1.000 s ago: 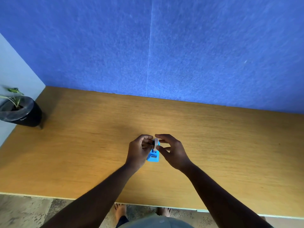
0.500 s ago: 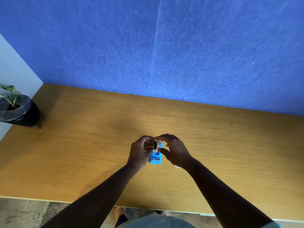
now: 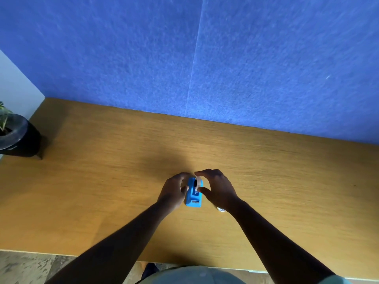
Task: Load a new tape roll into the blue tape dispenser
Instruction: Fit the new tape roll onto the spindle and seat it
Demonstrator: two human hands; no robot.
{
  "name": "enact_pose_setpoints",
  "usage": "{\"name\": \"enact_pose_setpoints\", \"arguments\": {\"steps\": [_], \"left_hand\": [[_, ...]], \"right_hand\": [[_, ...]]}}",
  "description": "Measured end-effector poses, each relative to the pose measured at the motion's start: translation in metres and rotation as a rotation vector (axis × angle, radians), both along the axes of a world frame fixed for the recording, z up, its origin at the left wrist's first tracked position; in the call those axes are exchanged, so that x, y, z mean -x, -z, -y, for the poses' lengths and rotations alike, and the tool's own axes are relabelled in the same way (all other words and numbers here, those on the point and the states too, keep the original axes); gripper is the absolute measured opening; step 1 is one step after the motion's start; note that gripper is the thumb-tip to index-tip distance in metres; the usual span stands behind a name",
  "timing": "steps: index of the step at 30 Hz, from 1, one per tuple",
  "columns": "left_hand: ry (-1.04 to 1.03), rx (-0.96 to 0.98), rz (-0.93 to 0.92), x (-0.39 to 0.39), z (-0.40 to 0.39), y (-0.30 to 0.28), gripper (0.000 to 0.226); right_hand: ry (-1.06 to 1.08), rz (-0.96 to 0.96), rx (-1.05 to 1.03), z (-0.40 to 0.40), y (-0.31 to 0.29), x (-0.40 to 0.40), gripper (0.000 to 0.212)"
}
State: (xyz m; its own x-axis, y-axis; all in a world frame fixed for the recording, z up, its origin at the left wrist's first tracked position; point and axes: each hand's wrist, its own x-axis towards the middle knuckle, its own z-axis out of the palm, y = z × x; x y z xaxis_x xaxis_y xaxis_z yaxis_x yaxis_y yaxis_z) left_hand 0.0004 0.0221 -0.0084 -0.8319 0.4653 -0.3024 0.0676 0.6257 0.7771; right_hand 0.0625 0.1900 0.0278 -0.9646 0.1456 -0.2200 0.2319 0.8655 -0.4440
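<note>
At mid-desk [image 3: 102,191] the blue tape dispenser [image 3: 193,198] now stands set down; our left hand [image 3: 173,190] steadies it, our right hand [image 3: 217,188] grip pinches the tape roll [image 3: 198,183] into its cradle, nearly seated

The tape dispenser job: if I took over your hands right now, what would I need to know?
Left hand: steadying the blue tape dispenser on the table from its left side.
Right hand: pinching the tape roll, which sits upright at the dispenser's far end.
Done: roll brought to the dispenser.
Left: whether it is fully seated cannot be told; check, then likely pull the tape end toward the near end.
</note>
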Motion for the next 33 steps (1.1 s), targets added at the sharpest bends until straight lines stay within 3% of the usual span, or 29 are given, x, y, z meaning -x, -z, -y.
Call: {"name": "enact_pose_setpoints", "arguments": {"steps": [33], "left_hand": [[0.087,0.078,-0.007,0.017,-0.008,0.019,0.045]], "right_hand": [[-0.015,0.096,-0.020,0.002,0.009,0.007,0.053]]}}
